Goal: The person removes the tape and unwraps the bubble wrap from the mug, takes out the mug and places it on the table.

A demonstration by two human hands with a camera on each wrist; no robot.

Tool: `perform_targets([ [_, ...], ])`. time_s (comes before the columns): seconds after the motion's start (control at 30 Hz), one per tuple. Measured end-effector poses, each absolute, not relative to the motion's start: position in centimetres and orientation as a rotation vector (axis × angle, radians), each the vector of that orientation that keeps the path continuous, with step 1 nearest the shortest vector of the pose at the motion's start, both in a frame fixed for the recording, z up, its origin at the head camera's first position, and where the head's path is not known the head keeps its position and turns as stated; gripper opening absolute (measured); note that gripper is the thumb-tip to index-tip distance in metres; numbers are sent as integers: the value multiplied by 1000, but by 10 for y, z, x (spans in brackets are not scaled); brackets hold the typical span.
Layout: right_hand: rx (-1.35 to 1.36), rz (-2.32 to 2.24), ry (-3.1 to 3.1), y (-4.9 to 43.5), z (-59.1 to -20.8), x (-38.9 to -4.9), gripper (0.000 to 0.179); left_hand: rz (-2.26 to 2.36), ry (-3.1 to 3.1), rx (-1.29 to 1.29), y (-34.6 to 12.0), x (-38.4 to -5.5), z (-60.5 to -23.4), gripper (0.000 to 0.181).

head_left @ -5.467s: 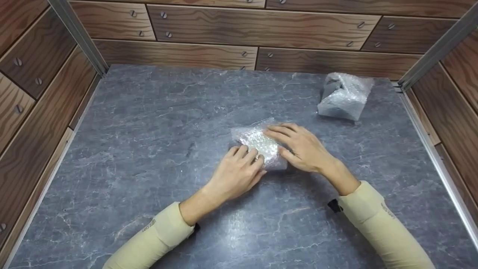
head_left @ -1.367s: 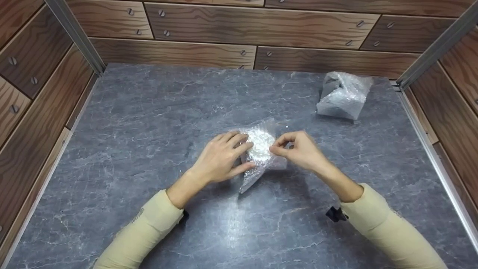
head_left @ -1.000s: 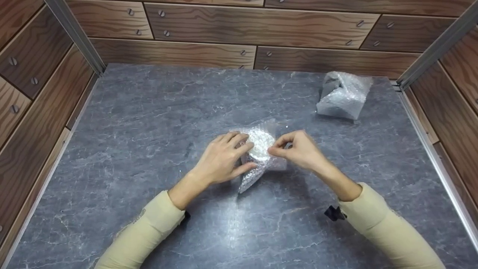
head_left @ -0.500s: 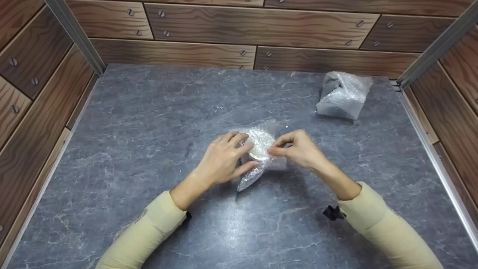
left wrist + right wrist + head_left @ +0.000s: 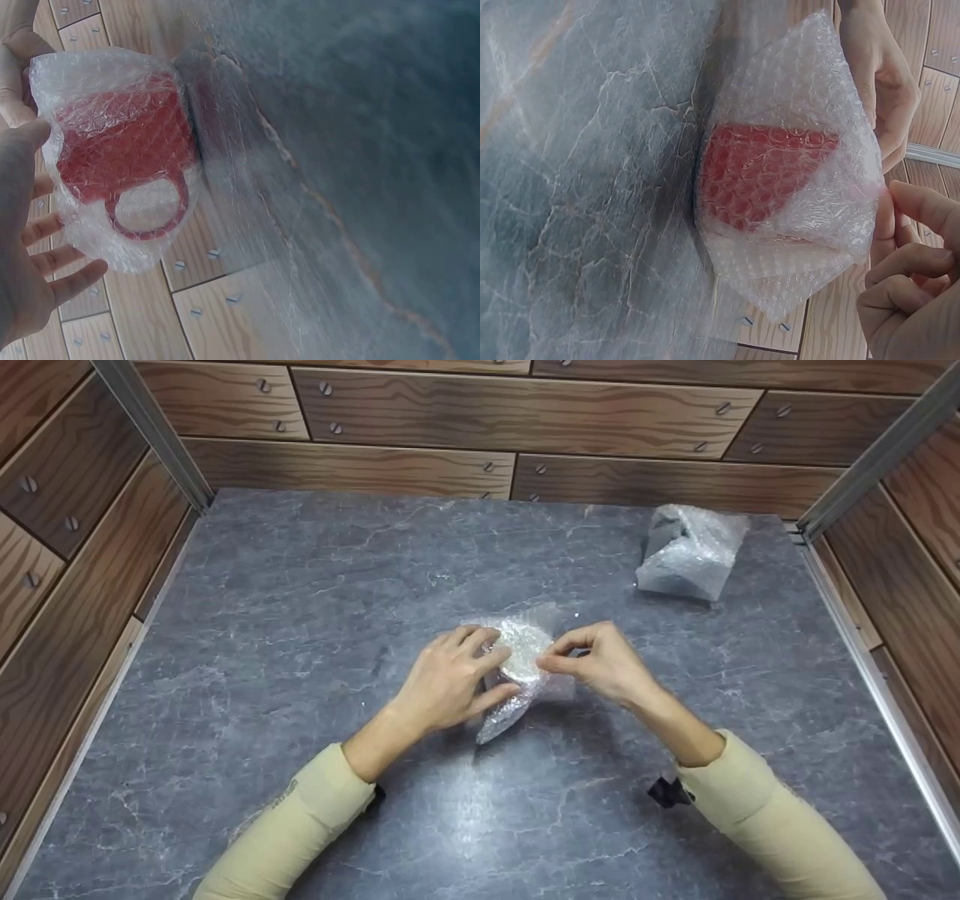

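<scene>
A red mug [image 5: 124, 142] sits inside clear bubble wrap [image 5: 525, 649] on the table. Its handle [image 5: 146, 232] shows through the plastic in the left wrist view. My left hand [image 5: 450, 679] rests on the bundle's left side and top with fingers spread. At the bundle's right upper edge, my right hand [image 5: 609, 664] pinches the wrap between thumb and index finger. In the right wrist view, folded layers cover part of the mug's side. A loose corner of wrap [image 5: 501, 724] sticks out toward me below the left thumb.
A second bubble-wrapped bundle [image 5: 691, 553] stands at the back right; its contents are hard to make out. Wood-patterned walls [image 5: 420, 416] and metal posts enclose the grey marbled table [image 5: 300, 600] at the back and sides.
Since the oldest frame, my left hand has shifted left and spread its fingers, my right hand has gone from flat to pinching, and a wrap corner has come out toward me. Lately, barely any motion.
</scene>
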State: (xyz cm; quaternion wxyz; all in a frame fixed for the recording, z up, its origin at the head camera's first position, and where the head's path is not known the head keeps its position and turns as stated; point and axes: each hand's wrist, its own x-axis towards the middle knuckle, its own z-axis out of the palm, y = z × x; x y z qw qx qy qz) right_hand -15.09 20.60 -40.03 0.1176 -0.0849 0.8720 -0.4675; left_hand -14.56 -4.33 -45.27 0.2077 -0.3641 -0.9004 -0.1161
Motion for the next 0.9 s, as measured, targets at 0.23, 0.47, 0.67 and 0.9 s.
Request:
perform_targets([
  [0.23,-218,-1469,2480,206,-405,-151,19,-335,-2511,-1011,-43,-146,-453,52],
  [0.47,-167,-1582,2345,209,-409,-153,19,-363,-2495,-1013,-43,-147,-453,51],
  [0.67,-73,-1631,2252,211,-411,-154,12,-395,-2497,-1011,-43,-147,-454,51],
  [0.9,-59,-1633,2248,211,-412,-154,14,-398,-2495,-1004,-42,-147,-452,51],
])
